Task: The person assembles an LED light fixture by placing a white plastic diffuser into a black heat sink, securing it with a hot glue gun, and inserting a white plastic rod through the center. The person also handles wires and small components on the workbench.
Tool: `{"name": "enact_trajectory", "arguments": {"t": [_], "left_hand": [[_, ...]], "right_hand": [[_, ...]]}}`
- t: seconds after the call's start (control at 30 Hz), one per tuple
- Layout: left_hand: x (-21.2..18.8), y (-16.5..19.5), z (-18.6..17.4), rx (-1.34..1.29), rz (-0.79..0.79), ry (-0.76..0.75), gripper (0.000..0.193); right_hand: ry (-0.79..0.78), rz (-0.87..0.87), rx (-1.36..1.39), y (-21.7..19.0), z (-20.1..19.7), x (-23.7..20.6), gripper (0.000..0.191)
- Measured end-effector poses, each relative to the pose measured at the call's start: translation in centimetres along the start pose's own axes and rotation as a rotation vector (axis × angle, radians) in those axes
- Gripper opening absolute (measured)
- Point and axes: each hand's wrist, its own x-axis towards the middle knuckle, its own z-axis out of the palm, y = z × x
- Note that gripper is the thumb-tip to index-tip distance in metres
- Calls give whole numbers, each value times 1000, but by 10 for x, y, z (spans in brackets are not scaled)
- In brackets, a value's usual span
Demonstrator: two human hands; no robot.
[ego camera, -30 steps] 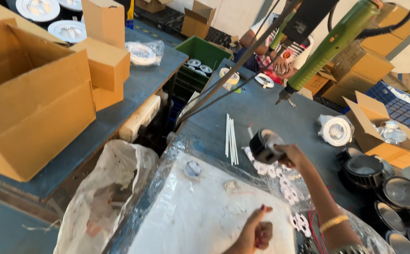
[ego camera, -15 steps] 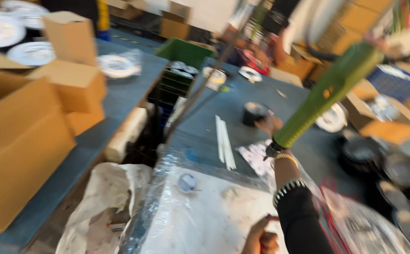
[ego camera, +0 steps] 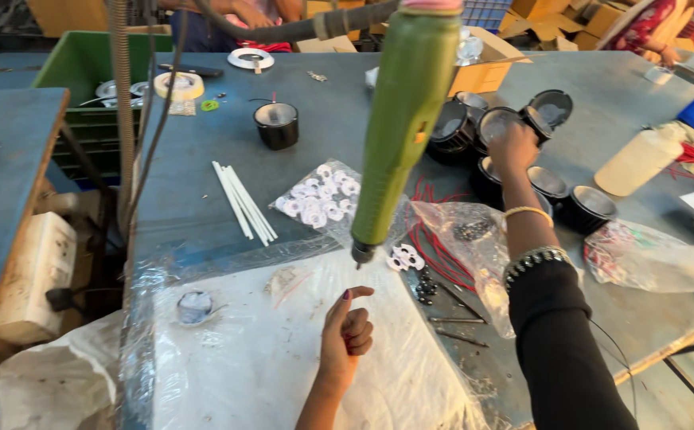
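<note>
My right hand (ego camera: 514, 147) reaches across the table into a cluster of black round lamp housings (ego camera: 550, 183), its fingers curled over the rim of one housing (ego camera: 494, 123). My left hand (ego camera: 348, 328) rests on a plastic-covered white board (ego camera: 267, 358) with its fingers curled in and the thumb up; nothing shows clearly inside it. Between my arms a green electric screwdriver (ego camera: 405, 119) hangs on a cable, its tip just above the board. A single black housing (ego camera: 275, 126) stands apart, further left on the table.
White sticks (ego camera: 243, 201) and a bag of small white rings (ego camera: 319, 199) lie mid-table. A clear bag of red wires (ego camera: 450, 239), loose screws (ego camera: 426, 287), a plastic bottle (ego camera: 637, 162), a tape roll (ego camera: 178, 85) and a green crate (ego camera: 84, 64) are around. Another person sits at the far right.
My right hand let go of the single black housing on the table and moved right to the cluster of housings. The view swung right; my left hand stayed on the board.
</note>
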Motion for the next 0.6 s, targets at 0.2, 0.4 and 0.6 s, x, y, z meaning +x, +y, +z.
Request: {"name": "enact_trajectory", "arguments": {"t": [0.2, 0.4, 0.6], "left_hand": [[-1, 3, 11, 60, 1, 50, 45], [-5, 9, 12, 65, 48, 76, 41], [-8, 10, 6, -46, 46, 82, 39]], "right_hand": [[-767, 503, -102, 94, 12, -19, 136], [-826, 459, 13, 123, 46, -31, 148], [-536, 202, 129, 111, 18, -31, 134]]}}
